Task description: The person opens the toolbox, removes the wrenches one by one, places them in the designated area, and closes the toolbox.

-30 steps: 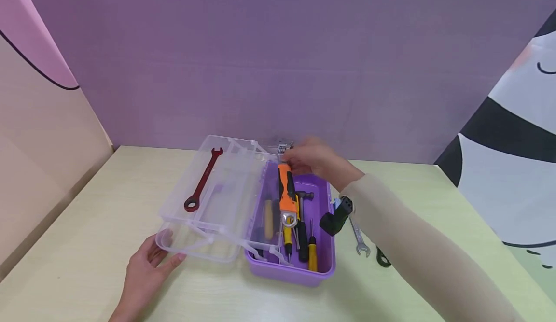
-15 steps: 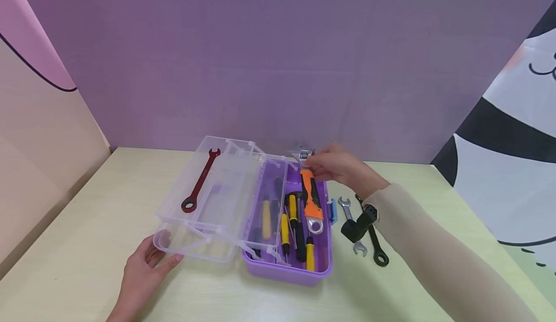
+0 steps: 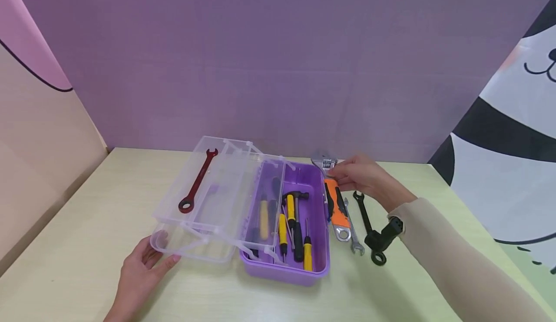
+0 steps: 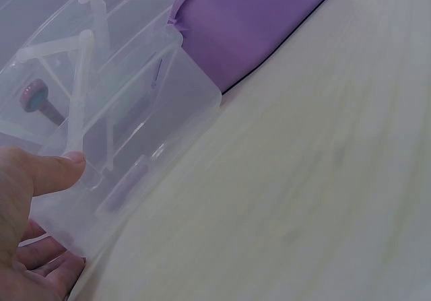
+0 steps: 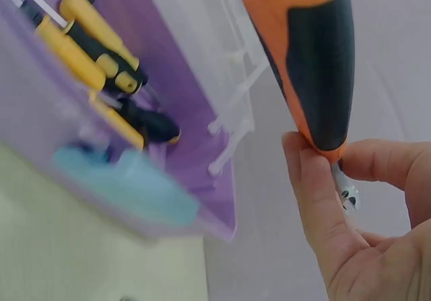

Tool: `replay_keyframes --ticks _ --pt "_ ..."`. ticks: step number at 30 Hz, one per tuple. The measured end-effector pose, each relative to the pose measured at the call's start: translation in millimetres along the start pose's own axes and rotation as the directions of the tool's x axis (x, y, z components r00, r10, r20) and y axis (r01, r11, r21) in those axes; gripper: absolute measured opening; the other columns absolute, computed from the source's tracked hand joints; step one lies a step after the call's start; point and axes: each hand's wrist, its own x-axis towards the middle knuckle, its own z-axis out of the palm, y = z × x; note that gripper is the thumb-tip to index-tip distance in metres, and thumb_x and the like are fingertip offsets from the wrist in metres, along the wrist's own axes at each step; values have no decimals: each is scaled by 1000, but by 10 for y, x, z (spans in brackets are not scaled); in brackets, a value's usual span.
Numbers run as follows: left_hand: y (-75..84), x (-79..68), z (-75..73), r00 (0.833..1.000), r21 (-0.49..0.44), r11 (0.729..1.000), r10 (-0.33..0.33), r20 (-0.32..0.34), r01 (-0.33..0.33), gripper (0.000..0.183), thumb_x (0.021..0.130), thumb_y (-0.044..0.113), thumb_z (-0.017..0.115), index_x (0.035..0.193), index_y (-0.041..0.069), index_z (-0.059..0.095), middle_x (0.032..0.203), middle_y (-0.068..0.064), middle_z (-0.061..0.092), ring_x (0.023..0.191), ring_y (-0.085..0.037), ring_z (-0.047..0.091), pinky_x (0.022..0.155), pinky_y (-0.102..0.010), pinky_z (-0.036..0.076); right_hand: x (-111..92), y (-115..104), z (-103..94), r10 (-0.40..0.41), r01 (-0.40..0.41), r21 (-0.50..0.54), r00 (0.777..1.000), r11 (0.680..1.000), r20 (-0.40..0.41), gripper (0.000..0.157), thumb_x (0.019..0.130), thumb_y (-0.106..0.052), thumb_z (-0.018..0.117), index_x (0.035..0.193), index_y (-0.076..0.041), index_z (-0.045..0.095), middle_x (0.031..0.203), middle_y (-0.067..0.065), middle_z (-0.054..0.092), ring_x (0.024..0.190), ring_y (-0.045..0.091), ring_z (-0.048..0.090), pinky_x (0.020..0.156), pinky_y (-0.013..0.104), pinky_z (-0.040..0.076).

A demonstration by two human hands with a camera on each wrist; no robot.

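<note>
An adjustable wrench (image 3: 336, 206) is held just right of the purple toolbox (image 3: 284, 277), near the silver wrench (image 3: 355, 237). Its long axis is run from far to near; the metal head is pointed toward the wall, the ring end toward the near side and slanted slightly right. Its neck, just above the orange handle, is pinched between the thumb and fingers of the right hand (image 3: 360, 178), closed down to the metal. By the left hand (image 3: 140, 271), the clear lid (image 3: 219, 253) is gripped at its near corner, thumb above, fingers below.
</note>
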Motion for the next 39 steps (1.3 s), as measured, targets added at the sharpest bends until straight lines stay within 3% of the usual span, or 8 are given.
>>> replay_keyframes --ticks 5,10,17,24,32,39 --pt "-1 -1 -24 1000 0 1000 -26 14 26 71 85 15 73 140 -6 33 142 -32 39 130 -40 43 87 -4 47 -11 183 -113 25 -25 -11 999 1000 -22 47 92 -10 61 127 17 46 76 -6 68 72 6 67 74 23 60" --pt "-5 -12 -23 1000 -2 1000 -15 11 16 71 85 15 73 140 -6 33 141 -32 41 129 -40 44 84 -1 46 -33 343 -241 71 -72 -4 997 997 -27 49 92 -12 62 129 15 44 79 -7 66 74 6 65 74 21 59" --pt "-16 -12 -11 1000 -3 1000 9 -2 -9 69 84 13 74 138 -5 37 139 -31 44 123 -27 51 80 0 45 -91 557 -428 91 -92 44 996 995 8 49 93 -11 59 129 16 40 80 -8 66 75 5 65 75 23 59" --pt "-15 -8 -16 1000 -7 1000 4 -4 -4 70 84 13 74 139 -6 35 140 -31 43 126 -36 47 81 1 45 -101 768 -557 133 -132 39 991 990 -9 54 95 -9 54 135 18 30 84 -6 63 78 5 62 76 23 59" --pt "-32 -18 -26 1000 -10 1000 -12 -2 12 70 84 14 73 139 -5 36 140 -30 43 124 -23 50 80 1 44 -114 1000 -723 170 -170 1 985 985 -35 64 95 -11 55 139 20 20 89 -3 60 79 6 61 75 23 59" --pt "-31 -23 -31 1000 -2 1000 -18 4 18 70 85 14 73 140 -5 35 141 -30 43 127 -37 46 81 -1 46 -97 1193 -856 183 -186 -33 980 982 -78 59 94 -12 56 134 19 26 89 -1 60 78 8 61 74 24 59"
